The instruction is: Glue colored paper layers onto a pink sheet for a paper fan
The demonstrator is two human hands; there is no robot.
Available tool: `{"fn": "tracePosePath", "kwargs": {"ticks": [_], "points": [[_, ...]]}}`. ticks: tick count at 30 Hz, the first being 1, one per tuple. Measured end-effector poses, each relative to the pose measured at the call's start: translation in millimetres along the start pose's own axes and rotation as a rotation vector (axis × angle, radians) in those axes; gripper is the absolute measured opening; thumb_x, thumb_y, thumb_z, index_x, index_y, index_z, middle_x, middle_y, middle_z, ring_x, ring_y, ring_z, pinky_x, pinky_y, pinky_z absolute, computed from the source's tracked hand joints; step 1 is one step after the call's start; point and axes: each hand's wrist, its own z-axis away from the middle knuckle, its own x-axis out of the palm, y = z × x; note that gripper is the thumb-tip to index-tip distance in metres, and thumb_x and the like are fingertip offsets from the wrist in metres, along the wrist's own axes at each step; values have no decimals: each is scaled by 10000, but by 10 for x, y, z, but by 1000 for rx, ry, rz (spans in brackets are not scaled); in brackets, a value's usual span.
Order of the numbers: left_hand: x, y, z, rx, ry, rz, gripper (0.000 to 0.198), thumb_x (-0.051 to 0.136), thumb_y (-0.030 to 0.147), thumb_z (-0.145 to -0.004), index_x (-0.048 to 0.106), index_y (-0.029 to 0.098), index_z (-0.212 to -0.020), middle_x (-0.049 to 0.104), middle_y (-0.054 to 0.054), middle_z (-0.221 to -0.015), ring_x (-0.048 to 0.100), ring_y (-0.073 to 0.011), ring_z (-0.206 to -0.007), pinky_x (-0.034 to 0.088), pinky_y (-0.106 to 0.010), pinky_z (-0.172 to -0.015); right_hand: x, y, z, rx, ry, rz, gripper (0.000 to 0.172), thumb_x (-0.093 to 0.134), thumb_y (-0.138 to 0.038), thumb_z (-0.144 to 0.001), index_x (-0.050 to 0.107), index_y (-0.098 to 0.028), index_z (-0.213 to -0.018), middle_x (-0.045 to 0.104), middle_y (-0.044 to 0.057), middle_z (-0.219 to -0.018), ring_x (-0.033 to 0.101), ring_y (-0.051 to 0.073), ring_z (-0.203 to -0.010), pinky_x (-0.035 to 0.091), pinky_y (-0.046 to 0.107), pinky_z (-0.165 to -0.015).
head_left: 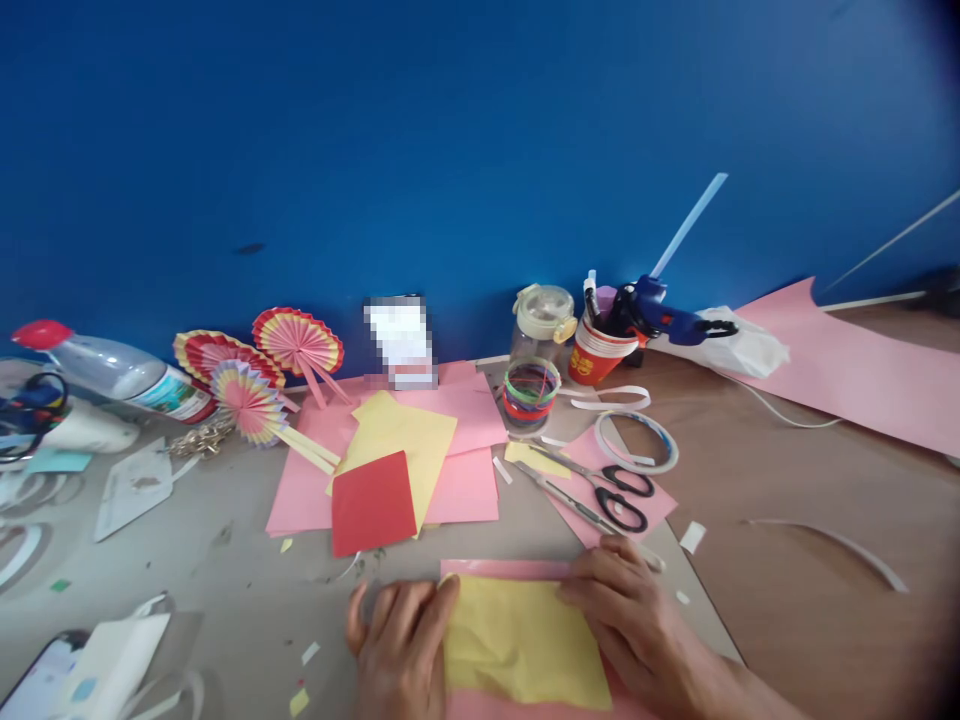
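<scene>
A slightly creased sheet of yellow paper (525,635) lies over a larger pink sheet (510,568) at the near edge of the table. My left hand (405,640) has its fingers curled, with the thumb against the yellow paper's far left corner. At the far right corner, the fingers of my right hand (637,610) are pressed together on the same paper. Just beyond the right hand lie scissors with black handles (619,500) and a slim cutter (562,492), on a pink scrap. A red square of paper (373,503) rests on yellow and pink sheets farther off.
Folded paper fans (298,345) and a plastic bottle (127,370) stand at the left back. A jar (541,320), rubber bands (531,390), a red cup (596,355) holding tools and a tape roll (667,440) are at the right. A blue wall (465,150) bounds the table.
</scene>
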Motion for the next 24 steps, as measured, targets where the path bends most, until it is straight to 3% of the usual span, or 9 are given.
{"fn": "tracePosePath", "kwargs": {"ticks": [11, 24], "points": [[40, -12, -60, 24, 33, -113, 388, 401, 90, -867, 703, 292, -1004, 680, 7, -762, 608, -135, -768, 176, -379, -1094, 29, 41, 2, 17, -39, 24, 373, 325, 6, -854, 575, -214, -1022, 595, 53, -845, 529, 172, -704, 441, 373, -707], [80, 22, -61, -14, 39, -33, 332, 432, 112, -871, 694, 256, -1016, 694, -6, -783, 597, -150, -777, 232, -385, -1032, 61, 96, 45, 71, -101, -3, 352, 373, -20, -846, 581, -215, -1052, 575, 68, -859, 517, 193, -735, 424, 355, -646]]}}
